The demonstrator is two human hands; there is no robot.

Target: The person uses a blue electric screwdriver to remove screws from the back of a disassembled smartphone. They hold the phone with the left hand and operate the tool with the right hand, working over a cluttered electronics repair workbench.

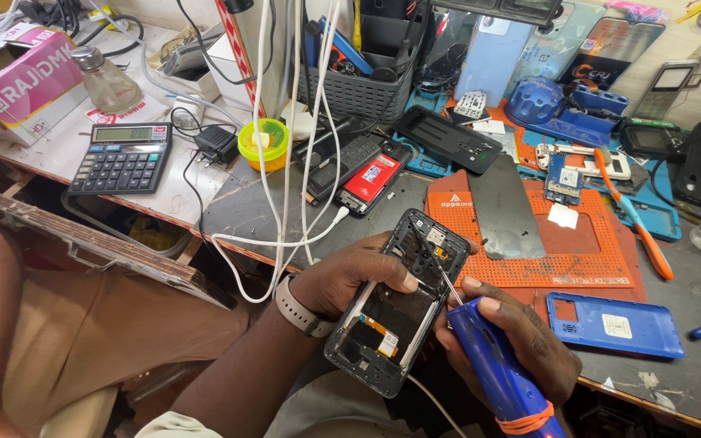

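My left hand (350, 280) grips an opened black smartphone (395, 304) with its back cover off and its inner boards showing, tilted above the bench edge. My right hand (513, 332) holds a blue electric screwdriver (496, 369) with an orange band near its base. Its thin metal bit (446, 280) points into the upper part of the phone's frame. A pale watch strap sits on my left wrist.
An orange perforated work mat (578, 251) with a dark phone panel (503, 207) lies behind the phone. A blue phone back cover (614, 324) lies to the right, a calculator (122, 158) to the left. White cables, a grey basket and orange-handled pliers (634, 223) crowd the bench.
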